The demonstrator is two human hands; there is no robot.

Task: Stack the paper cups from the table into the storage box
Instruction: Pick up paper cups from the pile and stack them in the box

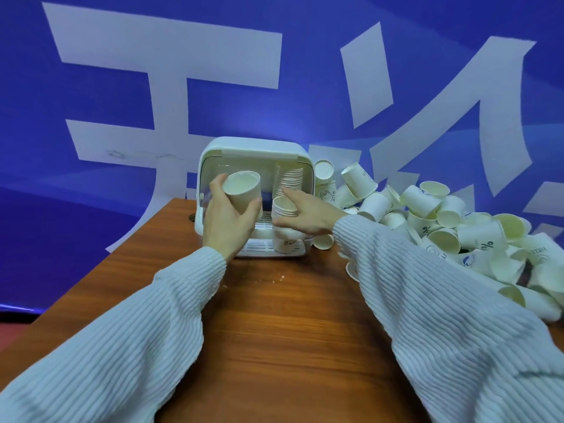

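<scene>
My left hand (pixel 227 219) grips a cup (pixel 243 192) before the box (pixel 210 154), my right hand (pixel 308 215) clasps a stack (pixel 284 209) inside.

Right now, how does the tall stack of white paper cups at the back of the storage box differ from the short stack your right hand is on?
The tall stack of white paper cups holds many more cups than the short stack. The tall stack reaches nearly to the roof of the white plastic storage box; the short stack stands nearer the front. The right hand holds the short stack; nothing touches the tall one. Both are nested, mouths up.
</scene>
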